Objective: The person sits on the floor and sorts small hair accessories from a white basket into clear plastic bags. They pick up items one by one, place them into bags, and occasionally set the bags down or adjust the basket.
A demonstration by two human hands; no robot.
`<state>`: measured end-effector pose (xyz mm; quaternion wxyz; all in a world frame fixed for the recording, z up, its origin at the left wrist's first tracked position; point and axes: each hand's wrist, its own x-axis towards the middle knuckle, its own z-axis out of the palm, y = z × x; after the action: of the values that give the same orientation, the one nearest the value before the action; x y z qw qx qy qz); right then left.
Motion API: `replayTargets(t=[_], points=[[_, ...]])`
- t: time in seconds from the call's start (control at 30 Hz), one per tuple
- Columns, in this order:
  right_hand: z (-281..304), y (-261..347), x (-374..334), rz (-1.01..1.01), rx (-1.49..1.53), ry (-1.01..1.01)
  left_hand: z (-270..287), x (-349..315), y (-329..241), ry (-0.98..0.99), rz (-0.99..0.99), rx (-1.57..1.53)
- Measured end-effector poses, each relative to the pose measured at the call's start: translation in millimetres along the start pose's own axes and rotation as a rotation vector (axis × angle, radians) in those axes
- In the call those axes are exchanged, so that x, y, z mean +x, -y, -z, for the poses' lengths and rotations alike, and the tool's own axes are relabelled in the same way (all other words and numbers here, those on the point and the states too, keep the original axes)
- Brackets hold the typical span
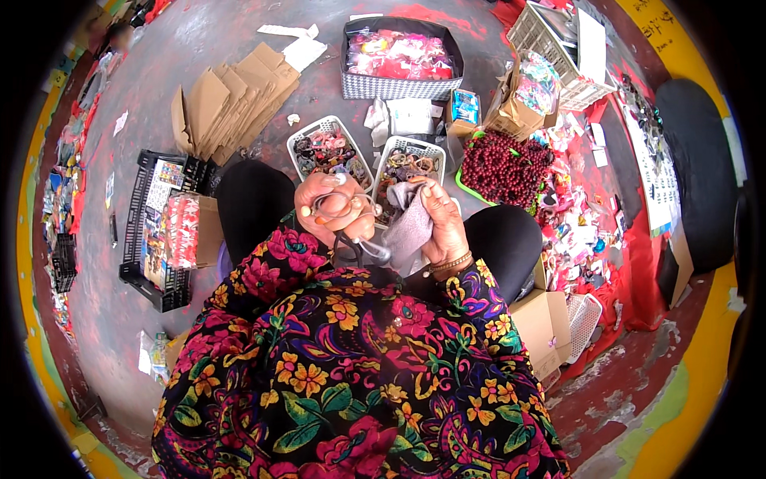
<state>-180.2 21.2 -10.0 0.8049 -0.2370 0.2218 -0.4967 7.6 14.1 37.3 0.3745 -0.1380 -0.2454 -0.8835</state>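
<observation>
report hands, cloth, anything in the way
Left hand holding thin cords. Right hand gripping cloth, partly covering it. Nothing seen blocking either hand.

The left hand (335, 211) curls inward near the right hand (444, 222), which points forward, pinching.

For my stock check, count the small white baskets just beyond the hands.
2: a left basket beyond the left hand, a right basket beyond the right hand. Others may be hidden.
</observation>
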Motion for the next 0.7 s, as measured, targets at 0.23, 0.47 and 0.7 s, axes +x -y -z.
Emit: replayTargets(t=[0.23,0.47,0.7], points=[[-29,9,-8,-0.23,0.093,0.205,1,7,3,0.04,0.013,0.035],[-12,-1,-6,-0.096,-0.438,0.104,20,-9,14,-0.428,0.042,0.251],[-10,0,-2,0.057,-0.368,-0.149,24,-9,21,-0.509,-0.071,0.208]])
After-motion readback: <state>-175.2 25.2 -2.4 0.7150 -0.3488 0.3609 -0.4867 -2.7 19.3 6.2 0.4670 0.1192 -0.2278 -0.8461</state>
